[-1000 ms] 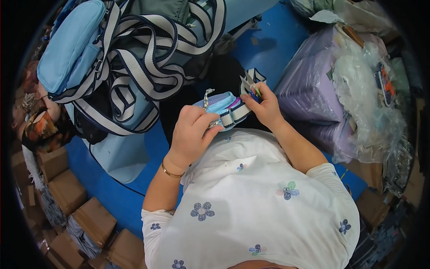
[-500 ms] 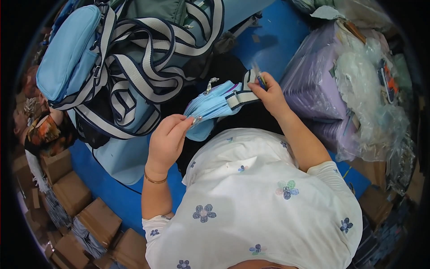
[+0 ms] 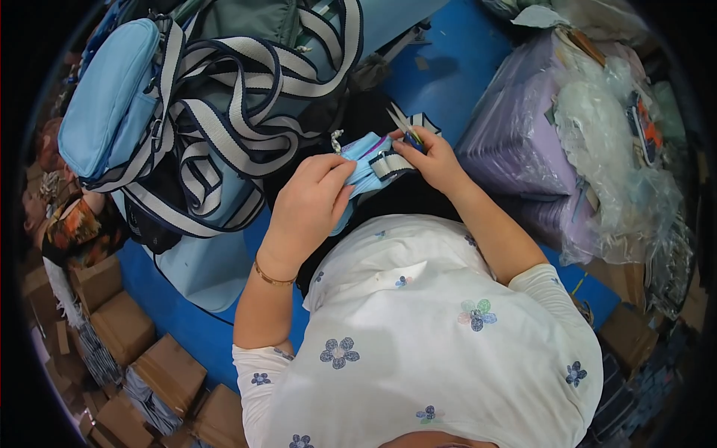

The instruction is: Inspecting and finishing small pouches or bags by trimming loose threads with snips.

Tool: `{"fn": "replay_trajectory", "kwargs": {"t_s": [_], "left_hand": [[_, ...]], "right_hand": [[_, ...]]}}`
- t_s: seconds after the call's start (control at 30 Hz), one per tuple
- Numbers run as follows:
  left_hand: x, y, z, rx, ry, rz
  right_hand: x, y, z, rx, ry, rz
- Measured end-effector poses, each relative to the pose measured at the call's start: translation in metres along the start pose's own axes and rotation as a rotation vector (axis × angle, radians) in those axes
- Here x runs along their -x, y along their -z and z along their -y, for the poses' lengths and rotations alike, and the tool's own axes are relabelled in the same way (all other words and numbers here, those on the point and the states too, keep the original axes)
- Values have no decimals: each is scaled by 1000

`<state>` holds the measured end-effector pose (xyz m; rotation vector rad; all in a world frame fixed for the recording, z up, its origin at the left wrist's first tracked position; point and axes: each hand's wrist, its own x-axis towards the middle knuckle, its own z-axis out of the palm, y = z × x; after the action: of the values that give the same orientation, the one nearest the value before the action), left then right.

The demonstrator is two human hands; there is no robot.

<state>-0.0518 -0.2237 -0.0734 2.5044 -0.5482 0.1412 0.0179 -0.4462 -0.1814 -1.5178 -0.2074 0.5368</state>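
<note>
A light blue bag point(image 3: 364, 179) with a purple edge hangs between my hands above my lap. My left hand point(image 3: 308, 203) is closed on its near left side, thumb and fingers pinching the fabric. My right hand point(image 3: 442, 166) is wrapped round a pair of small scissors point(image 3: 411, 137) with dark blue and yellow handles. Their blades are parted and point up and away to the left. A white-and-navy webbing strap point(image 3: 390, 165) on the bag lies beside my right fingers; whether they grip it too is hidden. A pale cord end point(image 3: 337, 140) sticks out at the bag's far left.
Finished-looking light blue bags point(image 3: 108, 101) and tangled striped straps point(image 3: 243, 112) are heaped at the far left. To the right stands a plastic-wrapped lilac stack point(image 3: 519, 142). Cardboard boxes point(image 3: 170, 369) line the near left. Another person's patterned sleeve point(image 3: 84, 230) shows at the left edge.
My left hand has slid right and up along the bag, now nearer my right hand. My right hand has shifted slightly left and nearer, and the scissor blades show more plainly.
</note>
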Motion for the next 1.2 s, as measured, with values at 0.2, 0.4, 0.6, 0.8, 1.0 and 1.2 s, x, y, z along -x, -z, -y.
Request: {"fn": "replay_trajectory", "kwargs": {"t_s": [0.2, 0.4, 0.6, 0.8, 1.0, 1.2], "left_hand": [[-14, -21, 15, -176, 43, -180], [-19, -60, 3, 205, 264, -274], [-12, -66, -7, 388, 325, -310], [-11, -48, 1, 293, 291, -348], [-15, -27, 14, 162, 273, -288], [-28, -48, 3, -1, 43, -318]], "right_hand": [[14, -14, 2, -109, 187, -470], [20, -45, 7, -321, -29, -245], [21, -46, 12, -307, -95, -173], [22, -46, 19, -226, -91, -167], [18, -36, 28, -523, -185, -51], [13, -34, 33, -526, -229, -21]]}}
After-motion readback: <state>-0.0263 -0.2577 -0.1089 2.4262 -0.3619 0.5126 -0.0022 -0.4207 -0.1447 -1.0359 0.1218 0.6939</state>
